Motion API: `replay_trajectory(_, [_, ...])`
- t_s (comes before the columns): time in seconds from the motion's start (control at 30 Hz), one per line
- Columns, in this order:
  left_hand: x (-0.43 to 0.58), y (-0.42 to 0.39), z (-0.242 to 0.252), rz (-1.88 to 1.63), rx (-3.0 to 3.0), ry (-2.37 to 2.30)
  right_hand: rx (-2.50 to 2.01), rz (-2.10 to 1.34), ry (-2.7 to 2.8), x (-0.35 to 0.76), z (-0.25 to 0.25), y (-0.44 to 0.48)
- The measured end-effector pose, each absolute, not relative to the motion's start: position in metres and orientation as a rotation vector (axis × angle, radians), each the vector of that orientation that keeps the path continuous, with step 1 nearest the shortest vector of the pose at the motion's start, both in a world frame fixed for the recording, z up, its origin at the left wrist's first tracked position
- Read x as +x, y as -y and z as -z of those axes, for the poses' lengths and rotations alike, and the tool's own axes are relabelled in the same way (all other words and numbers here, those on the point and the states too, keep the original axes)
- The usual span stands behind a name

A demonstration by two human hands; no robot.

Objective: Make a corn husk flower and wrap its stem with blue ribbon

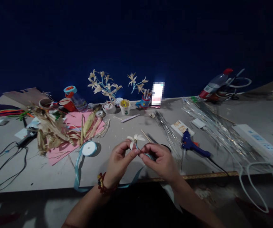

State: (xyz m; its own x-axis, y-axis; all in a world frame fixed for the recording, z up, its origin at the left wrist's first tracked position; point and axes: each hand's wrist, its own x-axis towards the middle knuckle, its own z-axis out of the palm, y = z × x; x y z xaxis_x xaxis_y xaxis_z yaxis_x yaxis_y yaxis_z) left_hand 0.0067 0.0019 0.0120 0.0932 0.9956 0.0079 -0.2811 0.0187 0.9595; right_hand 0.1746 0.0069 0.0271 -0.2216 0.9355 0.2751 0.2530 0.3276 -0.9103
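Near the front middle of the table, my left hand (123, 157) pinches the base of a pale husk flower (135, 138), its petals spread above the fingertips. My right hand (159, 159) is closed on blue ribbon (136, 177) just below the flower, its fingertips meeting those of my left hand. The ribbon hangs in a loop under my hands and runs left to a white spool (89, 148) on the table. Behind my right hand lie scissors (152, 138), partly hidden, and a thin wooden stick (146, 135).
A blue glue gun (193, 144) and bundles of wires (166, 126) lie to the right, with a power strip (257, 142) beyond. Dried husks (48, 129) and pink paper (62, 152) cover the left. Finished flower stems (104, 84), cups and a lit phone (157, 93) stand behind.
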Motion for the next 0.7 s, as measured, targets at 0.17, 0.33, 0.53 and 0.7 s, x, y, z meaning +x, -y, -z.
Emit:
replay_trajectory(0.17, [0.0055,-0.0027,-0.0108,-1.234,0.946,-0.88,-1.067,-1.08,1.662,0.1757,-0.0276,-0.0082])
replay_trajectory(0.33, [0.0065,-0.0027,-0.0134,-1.208,0.87,-0.787,-0.95,-1.483,1.379,0.1736,-0.024,-0.0109])
replay_trajectory(0.53, [0.0068,-0.0027,-0.0168,-1.176,0.838,-0.688,-0.918,-1.829,1.077,0.1708,-0.0195,-0.0122])
replay_trajectory(0.7, [0.0038,-0.0046,-0.0168,-1.148,0.841,-0.691,-0.953,-1.891,1.012,0.1707,-0.0194,-0.0129])
